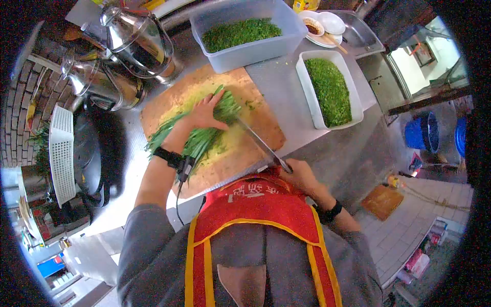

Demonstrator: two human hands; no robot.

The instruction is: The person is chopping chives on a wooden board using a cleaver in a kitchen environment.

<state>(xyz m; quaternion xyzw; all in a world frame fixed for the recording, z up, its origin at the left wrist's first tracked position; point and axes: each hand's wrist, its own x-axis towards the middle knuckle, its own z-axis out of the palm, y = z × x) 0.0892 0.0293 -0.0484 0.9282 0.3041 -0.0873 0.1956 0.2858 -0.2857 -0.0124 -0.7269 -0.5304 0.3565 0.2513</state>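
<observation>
Green chives (197,135) lie across my wooden cutting board (169,102), and my left hand (207,111) presses flat on them, fingers together. My right hand (300,176) is closed around the knife (258,143) handle at the near bench (286,87) edge; the blade meets the chives beside my fingertips. Bare board remains at the right.

Grey sleeves, red apron (255,215) (yellow trim), black wristbands, dangling cable

Green chives (204,134) bunched on board, knife (262,145) blade against them
</observation>
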